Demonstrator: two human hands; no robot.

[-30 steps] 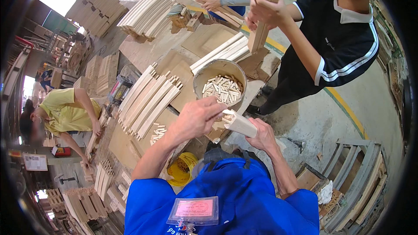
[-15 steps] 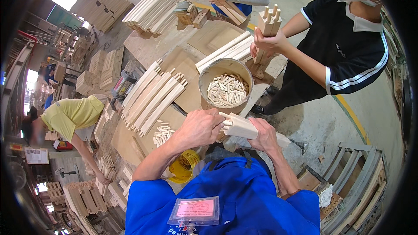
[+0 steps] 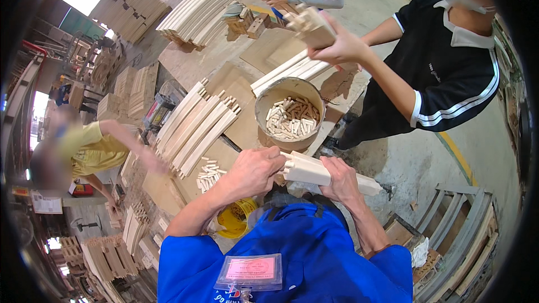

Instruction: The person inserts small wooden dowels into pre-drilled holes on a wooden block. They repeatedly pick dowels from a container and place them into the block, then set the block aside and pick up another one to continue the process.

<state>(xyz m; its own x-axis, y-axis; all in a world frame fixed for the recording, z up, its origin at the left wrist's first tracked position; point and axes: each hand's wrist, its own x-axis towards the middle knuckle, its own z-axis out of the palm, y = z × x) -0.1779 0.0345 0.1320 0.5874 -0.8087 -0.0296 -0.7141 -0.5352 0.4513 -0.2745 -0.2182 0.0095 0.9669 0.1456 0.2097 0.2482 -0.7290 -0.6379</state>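
My right hand (image 3: 341,178) is wrapped round a bundle of pale wooden bars (image 3: 307,169), held slanting in front of my body. At the bundle's left end, my left hand (image 3: 257,171) has its fingers closed together close to the bars' ends; whatever they pinch is hidden. Short dowel tips seem to stick out there, partly covered by the fingers. Just beyond the bundle stands a round bucket (image 3: 259,113) holding many short wooden dowels (image 3: 292,119). Left of my left forearm, more loose dowels (image 3: 210,176) lie in a small heap.
Rows of wooden bars with dowelled ends (image 3: 196,129) lie on the worktable (image 3: 233,81). A yellow bucket (image 3: 234,220) is below my left forearm. Across at the right, a co-worker in black (image 3: 449,73) grips wooden bars (image 3: 311,27); other people work further back. A slatted pallet (image 3: 457,219) stands lower right.
The black-shirted co-worker's bars have tilted and moved left. The person in yellow has shifted and reaches an arm toward the table. My hands and bundle have moved only slightly.
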